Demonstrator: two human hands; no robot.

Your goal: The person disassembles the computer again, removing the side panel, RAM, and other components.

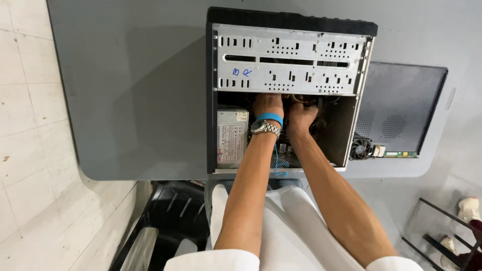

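An open computer case (288, 95) lies on its side on the grey table (140, 100), its side panel off. Inside sit a silver power supply (232, 138) at the left, a perforated metal drive cage (288, 60) across the top, and a tangle of cables (306, 100) just under that cage. Both hands are deep in there: the left hand (267, 105), with a metal watch (265, 128) and a blue band (270, 118) at the wrist, sits right beside the right hand (300, 118), the two nearly touching. Their fingers are tucked in among the cables under the cage edge, and whether they are gripping anything cannot be told. Beside the case, to the right, the dark side panel (401, 108) lies flat, with a small cooling fan (360, 149) and a green circuit board (399, 154) at its near edge. A black chair (175, 211) stands below the table edge.
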